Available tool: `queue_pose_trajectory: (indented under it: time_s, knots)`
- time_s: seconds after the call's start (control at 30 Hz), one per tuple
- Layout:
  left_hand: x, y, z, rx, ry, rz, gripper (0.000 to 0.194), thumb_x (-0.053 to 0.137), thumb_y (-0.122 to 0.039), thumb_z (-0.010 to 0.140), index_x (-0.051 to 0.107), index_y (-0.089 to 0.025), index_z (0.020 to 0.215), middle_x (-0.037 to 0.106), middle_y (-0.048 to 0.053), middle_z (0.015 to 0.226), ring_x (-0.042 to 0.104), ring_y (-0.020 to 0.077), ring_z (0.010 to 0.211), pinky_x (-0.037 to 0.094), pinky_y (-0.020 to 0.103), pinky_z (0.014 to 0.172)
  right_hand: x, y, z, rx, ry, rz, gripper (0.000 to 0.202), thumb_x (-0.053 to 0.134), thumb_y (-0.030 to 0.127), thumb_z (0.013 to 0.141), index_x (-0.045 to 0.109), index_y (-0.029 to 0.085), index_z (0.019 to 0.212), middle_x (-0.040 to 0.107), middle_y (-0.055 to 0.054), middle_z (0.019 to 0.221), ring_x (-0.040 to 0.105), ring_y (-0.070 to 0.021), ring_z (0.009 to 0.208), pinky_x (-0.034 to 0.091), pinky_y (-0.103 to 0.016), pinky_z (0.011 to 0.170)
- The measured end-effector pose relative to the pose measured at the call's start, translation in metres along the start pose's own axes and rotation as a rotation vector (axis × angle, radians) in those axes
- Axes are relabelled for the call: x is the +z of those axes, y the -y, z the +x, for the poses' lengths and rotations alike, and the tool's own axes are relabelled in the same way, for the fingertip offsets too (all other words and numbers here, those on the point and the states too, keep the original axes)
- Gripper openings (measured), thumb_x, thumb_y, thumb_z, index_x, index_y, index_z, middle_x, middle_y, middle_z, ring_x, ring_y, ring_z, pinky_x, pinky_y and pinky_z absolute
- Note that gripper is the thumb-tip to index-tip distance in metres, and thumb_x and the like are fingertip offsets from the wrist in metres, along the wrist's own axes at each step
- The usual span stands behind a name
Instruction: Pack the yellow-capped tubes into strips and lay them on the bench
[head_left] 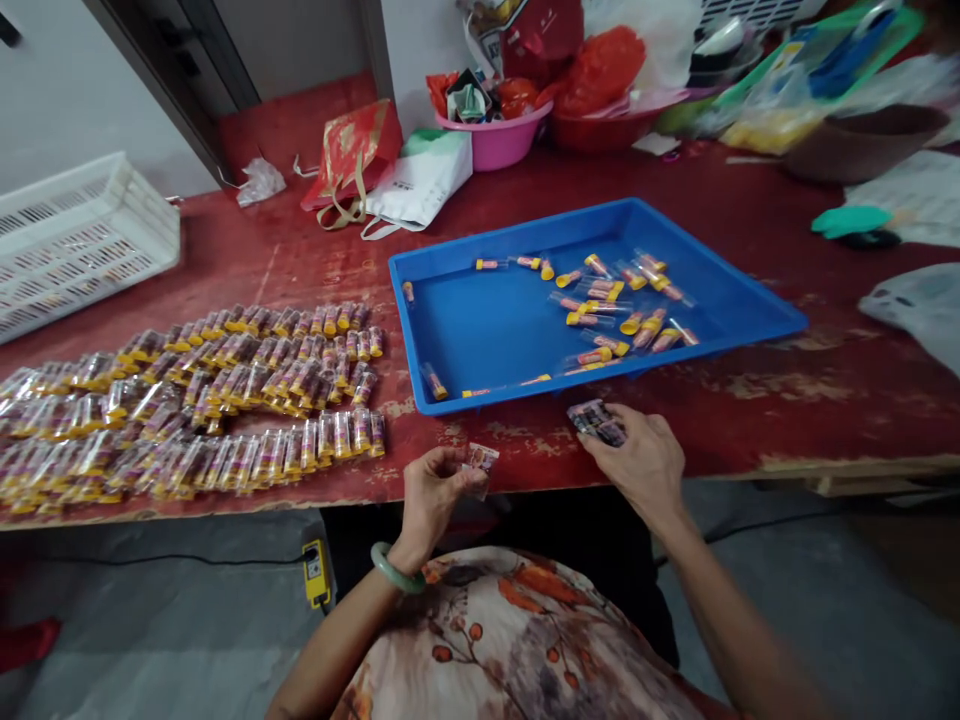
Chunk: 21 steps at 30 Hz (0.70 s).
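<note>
Between the thumb and fingers of my left hand [435, 495] is a small printed packet [481, 458], held just above the table's front edge. My right hand [645, 455] grips a little bundle of dark printed packets [596, 422] close to the near wall of the tray. Just beyond both hands sits a blue tray [480, 330] with clear yellow-capped tubes [600, 290] lying loose in it, mostly toward its right side. To the left, rows of packed yellow-capped tubes [292, 450] lie side by side on the table.
The red table [750, 400] has a worn front edge. A white plastic crate [90, 235] stands at the far left. Along the back are a red bag [360, 150], a white bag [427, 185] and a pink basin [495, 145]. A brown bowl [862, 145] is at the right.
</note>
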<state>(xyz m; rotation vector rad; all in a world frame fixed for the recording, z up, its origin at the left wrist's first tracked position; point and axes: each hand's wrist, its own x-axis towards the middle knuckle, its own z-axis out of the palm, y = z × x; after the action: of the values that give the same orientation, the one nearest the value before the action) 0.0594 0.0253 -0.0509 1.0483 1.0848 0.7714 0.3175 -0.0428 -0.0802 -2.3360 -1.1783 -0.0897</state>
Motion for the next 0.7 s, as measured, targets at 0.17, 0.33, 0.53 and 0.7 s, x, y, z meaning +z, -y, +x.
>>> queue_pose_trajectory:
  time_s: [0.17,0.33,0.53,0.7]
  knots:
    - [0.011,-0.004,0.012,-0.025,0.023,0.016,0.033,0.087,-0.035,0.053,0.07,-0.013,0.071,0.066,0.001,0.059,0.058,0.014,0.051,0.046,0.025,0.051,0.002,-0.021,0.0,-0.017,-0.027,0.074,0.044,0.061,0.043,0.069,0.066,0.016,0.103,0.066,-0.009,0.085,0.058,-0.0253,0.077,0.048,-0.041,0.075]
    - [0.012,-0.011,0.004,-0.112,-0.008,-0.1,0.026,0.084,-0.035,0.06,0.071,-0.014,0.067,0.066,0.0,0.062,0.054,0.0092,0.054,0.042,0.022,0.055,-0.028,0.007,0.005,-0.313,-0.186,0.078,0.029,0.064,0.04,0.079,0.066,0.018,0.099,0.067,-0.014,0.098,0.06,-0.0302,0.091,0.047,-0.045,0.079]
    - [0.0,-0.017,-0.008,-0.255,0.009,-0.268,0.023,0.082,-0.033,0.064,0.072,-0.013,0.069,0.07,0.004,0.069,0.059,0.0117,0.061,0.045,0.025,0.065,-0.038,0.14,0.069,-0.464,0.297,0.116,0.026,0.047,0.032,0.09,0.07,0.018,0.09,0.071,-0.01,0.094,0.064,-0.0249,0.096,0.046,-0.036,0.083]
    - [-0.019,-0.023,-0.013,-0.268,-0.08,-0.397,0.022,0.083,-0.029,0.063,0.074,-0.014,0.075,0.072,0.005,0.073,0.064,0.0134,0.065,0.048,0.025,0.068,0.019,0.222,0.103,-0.488,0.739,0.007,0.017,0.067,0.024,0.068,0.072,0.014,0.081,0.072,-0.014,0.087,0.068,-0.0263,0.091,0.047,-0.03,0.076]
